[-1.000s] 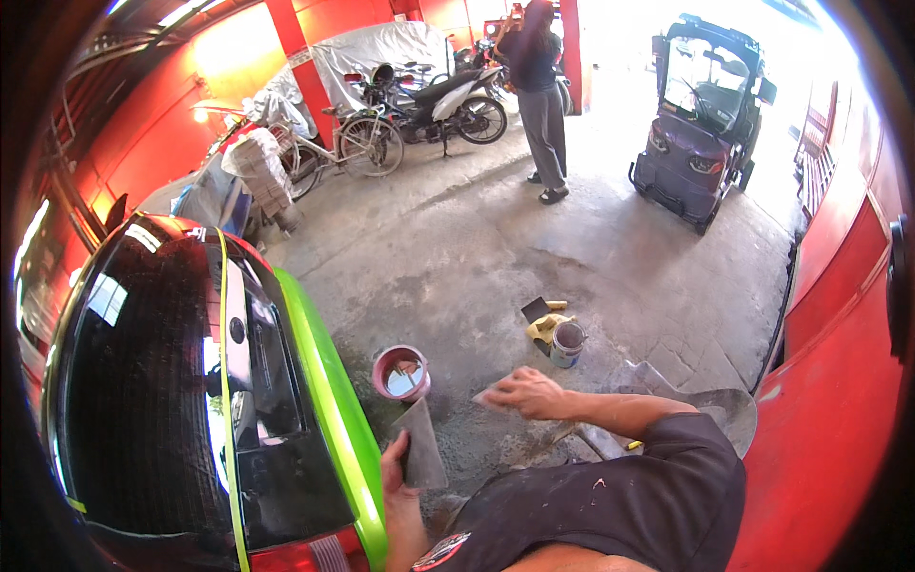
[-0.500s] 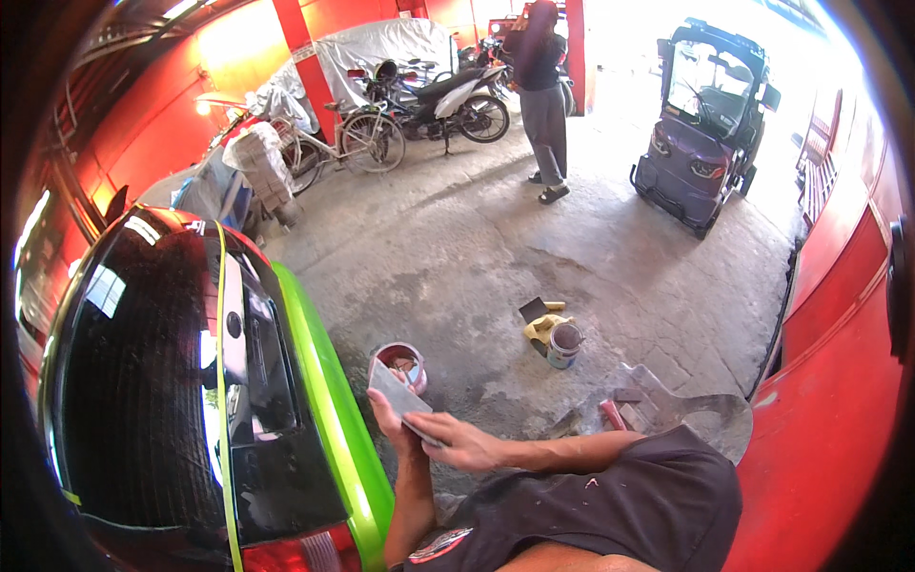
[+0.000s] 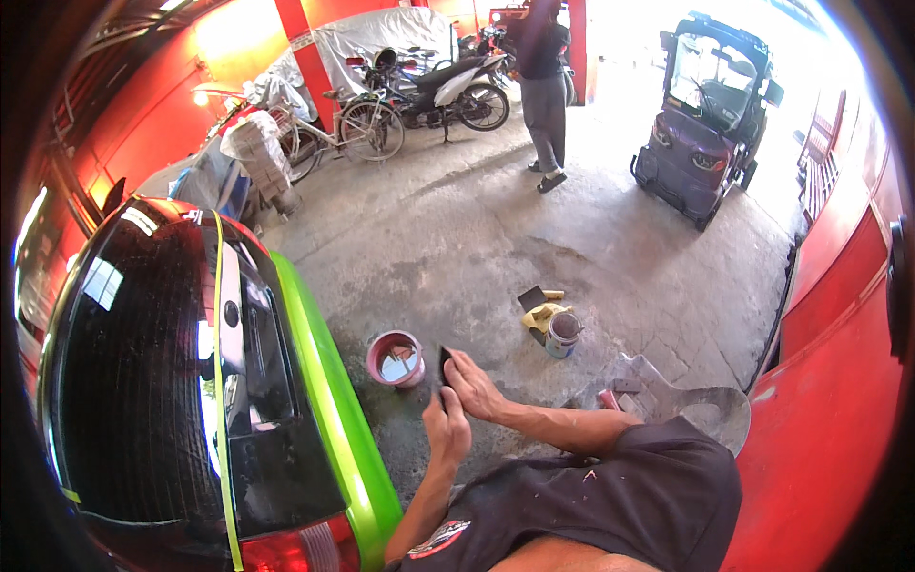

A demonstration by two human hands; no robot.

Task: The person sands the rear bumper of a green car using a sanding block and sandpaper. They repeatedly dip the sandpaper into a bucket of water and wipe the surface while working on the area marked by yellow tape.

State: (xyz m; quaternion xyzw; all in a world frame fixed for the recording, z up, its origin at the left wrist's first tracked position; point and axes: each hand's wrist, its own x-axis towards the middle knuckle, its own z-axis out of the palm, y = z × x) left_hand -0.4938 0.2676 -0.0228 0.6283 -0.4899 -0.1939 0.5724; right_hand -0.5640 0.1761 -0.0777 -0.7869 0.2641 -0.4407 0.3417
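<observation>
My left hand (image 3: 446, 427) is closed, its fingers folded up against the lower end of a small dark sheet of sandpaper (image 3: 444, 359). Just above it, my right hand (image 3: 477, 389) grips the same sheet with its fingers wrapped over it. Most of the sheet is hidden by the hands, and only a dark upper edge shows. Both hands are close together over the concrete floor. Left of them stands a reddish-pink bucket (image 3: 382, 376) with water and some small pieces in it.
A black-and-green car rear (image 3: 334, 400) fills the left side. Ahead lie a paint can (image 3: 563, 343), a yellow cloth (image 3: 545, 317) and a dark square sheet (image 3: 531, 298). Farther off are a standing person (image 3: 543, 105), motorbikes, a bicycle (image 3: 372, 129) and a small purple vehicle (image 3: 701, 143).
The sheet was held flat with its grey face showing; now it is turned edge-on between my hands. Both hands moved right, away from the bucket, uncovering it.
</observation>
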